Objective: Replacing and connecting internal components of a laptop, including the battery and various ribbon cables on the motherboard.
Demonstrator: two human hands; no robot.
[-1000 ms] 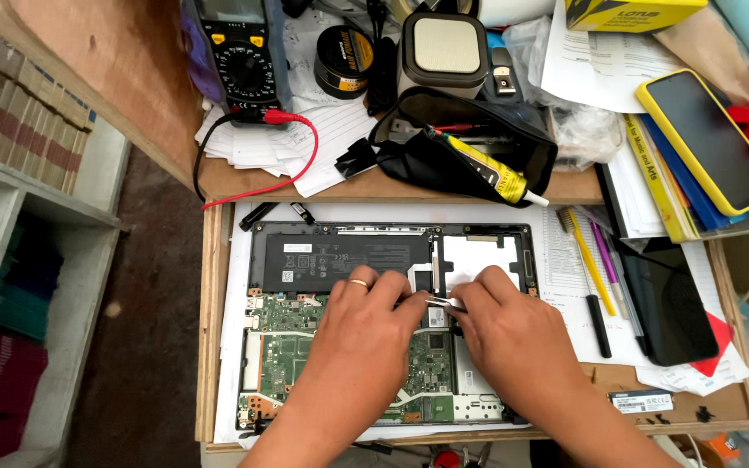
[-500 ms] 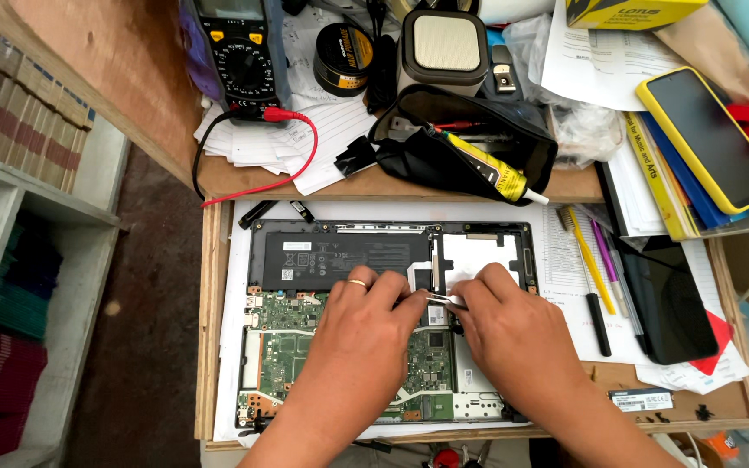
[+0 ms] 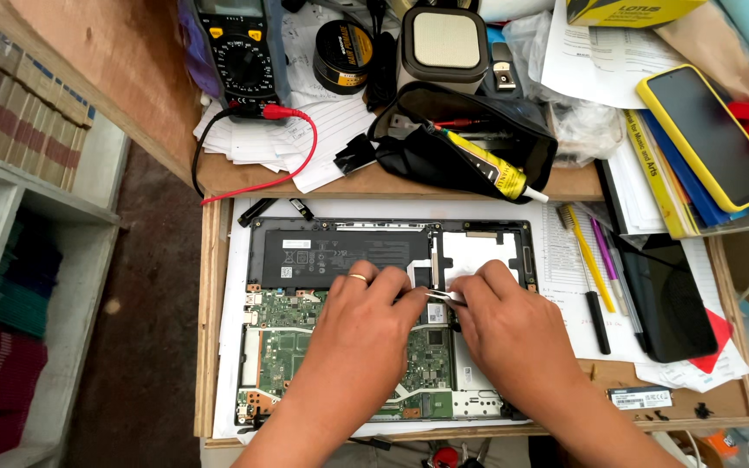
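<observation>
An opened laptop (image 3: 305, 347) lies on the desk with its green circuit board and black battery (image 3: 340, 251) bared. My left hand (image 3: 361, 334), a ring on one finger, rests on the board with its fingertips pressed near the middle, just below the battery. My right hand (image 3: 509, 334) pinches a pair of metal tweezers (image 3: 440, 296), their tips pointing left toward my left fingertips. What lies under the fingers is hidden.
Pens and a toothbrush (image 3: 595, 264) lie right of the laptop beside a black tablet (image 3: 669, 299). A black pouch with a glue tube (image 3: 478, 152), a multimeter (image 3: 240, 52) with red lead, a tin, papers and a yellow-cased phone (image 3: 708, 134) crowd the back. Shelves stand left.
</observation>
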